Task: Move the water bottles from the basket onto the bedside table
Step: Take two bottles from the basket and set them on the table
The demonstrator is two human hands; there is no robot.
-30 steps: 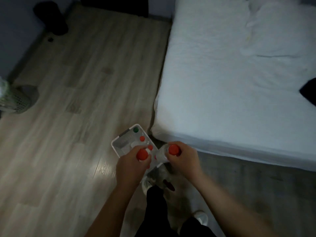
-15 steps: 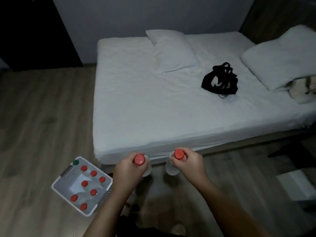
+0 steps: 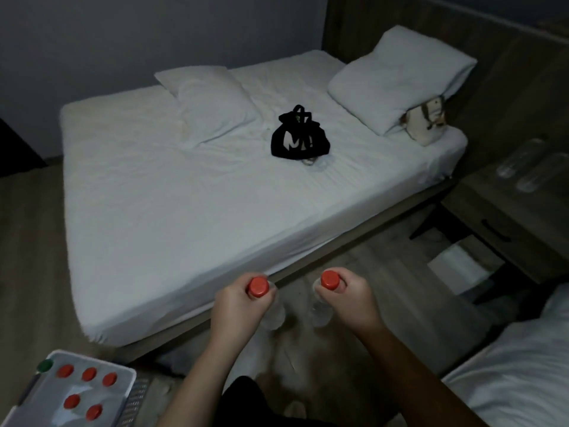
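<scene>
My left hand [image 3: 238, 306] grips the neck of a clear water bottle with a red cap [image 3: 258, 287], held upright above the floor. My right hand [image 3: 346, 298] holds a second red-capped bottle [image 3: 329, 279] the same way, a little to the right. The white basket [image 3: 123, 396] stands on the floor at the bottom left with several red-capped bottles [image 3: 89, 373] and a green-capped one [image 3: 45, 365] in it. The wooden bedside table [image 3: 480, 208] is at the far right, with two clear bottles [image 3: 520, 158] lying on its top.
A white bed [image 3: 184, 211] fills the middle, with two pillows, a black bag [image 3: 298, 138] and a beige bag [image 3: 426, 121] on it. A second white bed edge [image 3: 508, 380] sits at the bottom right. Wooden floor runs between the beds toward the table.
The view has swung right from the basket and floor to the bed and bedside table. Both hands have kept their bottles and carried them away from the basket.
</scene>
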